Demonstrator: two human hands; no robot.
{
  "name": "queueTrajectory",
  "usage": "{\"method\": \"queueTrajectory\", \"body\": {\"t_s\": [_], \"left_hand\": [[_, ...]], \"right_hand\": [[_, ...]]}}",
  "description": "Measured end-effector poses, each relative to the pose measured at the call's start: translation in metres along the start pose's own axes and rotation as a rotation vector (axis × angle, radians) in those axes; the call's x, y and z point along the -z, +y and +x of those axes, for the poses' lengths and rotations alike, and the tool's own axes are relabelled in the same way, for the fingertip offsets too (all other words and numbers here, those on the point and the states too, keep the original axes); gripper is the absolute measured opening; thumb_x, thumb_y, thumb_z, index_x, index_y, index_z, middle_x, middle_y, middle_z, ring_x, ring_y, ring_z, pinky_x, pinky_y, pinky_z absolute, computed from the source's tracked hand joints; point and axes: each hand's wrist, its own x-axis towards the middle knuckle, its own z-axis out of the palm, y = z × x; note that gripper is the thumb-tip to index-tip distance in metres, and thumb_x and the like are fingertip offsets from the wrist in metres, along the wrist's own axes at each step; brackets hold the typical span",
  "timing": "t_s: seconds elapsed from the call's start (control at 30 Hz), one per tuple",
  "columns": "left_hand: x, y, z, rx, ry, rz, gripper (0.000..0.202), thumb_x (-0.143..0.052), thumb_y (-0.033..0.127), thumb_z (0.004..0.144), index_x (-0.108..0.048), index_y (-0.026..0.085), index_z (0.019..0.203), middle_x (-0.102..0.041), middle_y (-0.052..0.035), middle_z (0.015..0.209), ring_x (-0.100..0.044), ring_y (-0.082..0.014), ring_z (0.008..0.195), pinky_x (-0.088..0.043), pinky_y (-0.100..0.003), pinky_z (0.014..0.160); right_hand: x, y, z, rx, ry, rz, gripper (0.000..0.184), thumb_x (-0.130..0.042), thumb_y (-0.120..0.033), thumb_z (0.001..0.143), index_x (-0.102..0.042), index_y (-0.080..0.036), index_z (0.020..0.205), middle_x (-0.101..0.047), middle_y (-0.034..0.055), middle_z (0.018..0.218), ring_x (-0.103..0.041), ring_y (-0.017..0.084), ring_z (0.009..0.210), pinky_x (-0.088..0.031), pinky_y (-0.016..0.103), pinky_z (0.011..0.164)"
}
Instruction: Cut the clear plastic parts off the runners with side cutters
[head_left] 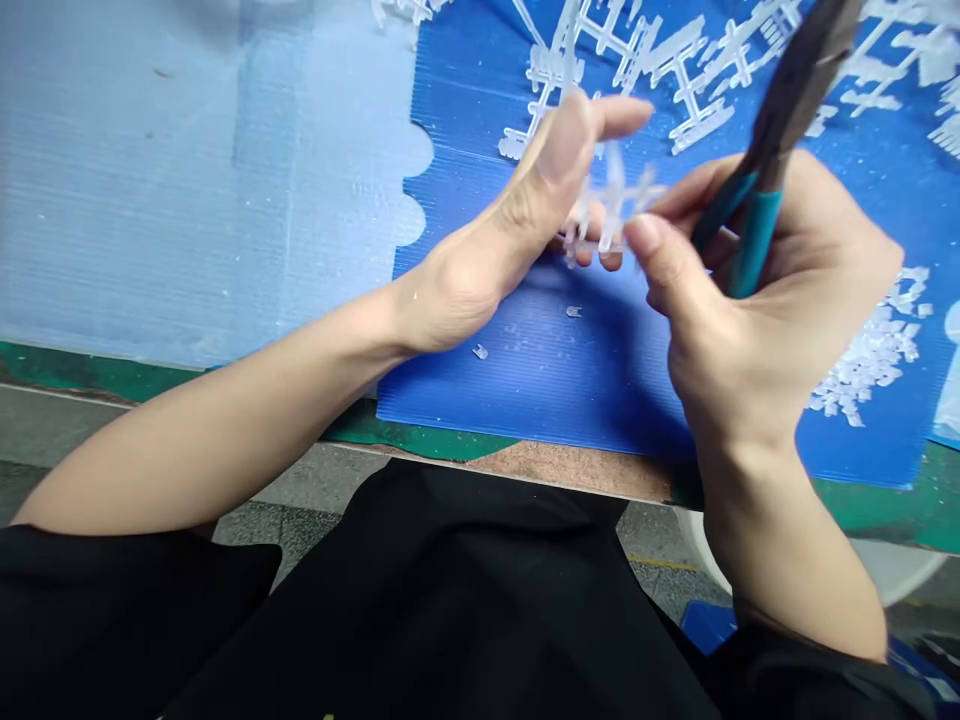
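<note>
My right hand (772,260) is closed round side cutters (761,225) with teal handles, their dark jaws pointing up and away. Its thumb and forefinger also pinch a clear plastic sprue (611,205), a branched frame blurred by motion. My left hand (555,170) is at the sprue's left side, thumb raised and index finger stretched out. Its lower fingertips show behind and below the sprue; whether they touch it I cannot tell. Two small clear clips, one clip (574,312) and another clip (480,352), lie on the blue sheet (525,390) below.
Several clear sprues (690,90) lie along the far side of the blue sheet. A pile of small clear pieces (870,360) sits right of my right hand. Pale translucent sheeting (187,200) covers the left. The table edge (585,470) runs before my lap; a white bucket (892,570) stands below.
</note>
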Motion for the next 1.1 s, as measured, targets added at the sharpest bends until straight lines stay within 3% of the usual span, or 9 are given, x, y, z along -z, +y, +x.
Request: {"method": "queueTrajectory", "body": {"t_s": [0.13, 0.2, 0.33, 0.47, 0.6, 0.7, 0.8, 1.0, 1.1], "left_hand": [[0.005, 0.008, 0.001, -0.183, -0.084, 0.074, 0.053, -0.071, 0.050, 0.097, -0.065, 0.018, 0.139, -0.060, -0.0055, 0.146, -0.074, -0.0175, 0.103, -0.057, -0.035, 0.097], [0.002, 0.011, -0.002, -0.246, -0.009, 0.051, 0.038, -0.077, 0.037, 0.095, -0.071, 0.019, 0.128, -0.065, -0.0030, 0.138, -0.073, -0.0124, 0.093, -0.058, -0.027, 0.085], [-0.007, 0.013, -0.008, -0.138, 0.069, -0.076, 0.014, -0.067, 0.019, 0.101, -0.076, 0.021, 0.111, -0.074, -0.0008, 0.109, -0.065, -0.0073, 0.070, -0.058, -0.023, 0.066], [-0.009, 0.011, -0.005, -0.145, 0.063, -0.099, 0.016, -0.069, 0.031, 0.102, -0.077, 0.018, 0.104, -0.067, 0.0009, 0.080, -0.064, -0.0103, 0.061, -0.058, -0.028, 0.064], [-0.001, 0.006, -0.001, -0.252, 0.138, 0.036, 0.023, -0.079, 0.041, 0.095, -0.080, 0.018, 0.093, -0.074, -0.0002, 0.089, -0.062, -0.0073, 0.060, -0.050, -0.025, 0.058], [0.006, 0.006, -0.002, -0.243, 0.096, 0.116, 0.025, -0.081, 0.044, 0.092, -0.081, 0.020, 0.094, -0.076, -0.0012, 0.097, -0.063, -0.0075, 0.061, -0.045, -0.025, 0.055], [0.007, 0.009, -0.005, -0.199, 0.099, 0.067, 0.030, -0.082, 0.047, 0.090, -0.078, 0.019, 0.099, -0.074, -0.0023, 0.097, -0.069, -0.0113, 0.065, -0.052, -0.027, 0.059], [-0.006, 0.015, -0.010, -0.137, 0.047, -0.063, 0.031, -0.072, 0.035, 0.099, -0.068, 0.015, 0.123, -0.072, -0.0031, 0.102, -0.067, -0.0113, 0.069, -0.062, -0.030, 0.067], [-0.009, 0.020, -0.011, -0.115, -0.010, -0.118, 0.033, -0.065, 0.042, 0.103, -0.070, 0.023, 0.130, -0.072, -0.0033, 0.136, -0.072, -0.0130, 0.073, -0.060, -0.029, 0.059]], "right_hand": [[-0.005, -0.004, -0.002, -0.115, 0.078, 0.249, 0.023, -0.075, -0.047, 0.100, -0.062, -0.031, 0.090, -0.066, 0.0025, 0.084, -0.059, 0.022, 0.067, -0.050, 0.041, 0.066], [-0.011, -0.007, -0.006, -0.158, -0.015, 0.377, 0.027, -0.079, -0.049, 0.097, -0.062, -0.030, 0.090, -0.068, 0.0011, 0.083, -0.059, 0.020, 0.065, -0.051, 0.038, 0.061], [-0.024, -0.013, -0.013, -0.214, -0.158, 0.505, 0.035, -0.082, -0.054, 0.094, -0.059, -0.028, 0.089, -0.069, -0.0002, 0.082, -0.058, 0.016, 0.060, -0.049, 0.034, 0.054], [-0.026, -0.015, -0.018, -0.226, -0.131, 0.375, 0.034, -0.077, -0.057, 0.097, -0.058, -0.028, 0.094, -0.071, 0.0036, 0.092, -0.063, 0.019, 0.071, -0.053, 0.036, 0.065], [-0.025, -0.013, -0.016, -0.221, -0.062, 0.400, 0.022, -0.079, -0.041, 0.097, -0.061, -0.030, 0.099, -0.064, 0.0016, 0.088, -0.058, 0.019, 0.068, -0.048, 0.036, 0.063], [-0.027, -0.013, -0.014, -0.174, -0.025, 0.476, 0.012, -0.076, -0.030, 0.099, -0.064, -0.030, 0.095, -0.060, 0.0012, 0.081, -0.053, 0.019, 0.064, -0.043, 0.037, 0.060], [-0.029, -0.015, -0.016, -0.129, -0.064, 0.475, 0.015, -0.074, -0.039, 0.101, -0.064, -0.032, 0.093, -0.065, 0.0042, 0.085, -0.055, 0.021, 0.066, -0.045, 0.040, 0.061], [-0.032, -0.011, -0.018, -0.274, -0.090, 0.433, 0.015, -0.069, -0.042, 0.102, -0.061, -0.030, 0.096, -0.074, 0.0079, 0.104, -0.065, 0.023, 0.080, -0.052, 0.039, 0.064], [-0.033, -0.009, -0.019, -0.282, -0.141, 0.450, 0.016, -0.069, -0.042, 0.102, -0.062, -0.028, 0.097, -0.070, 0.0055, 0.099, -0.065, 0.022, 0.077, -0.052, 0.037, 0.064]]}}
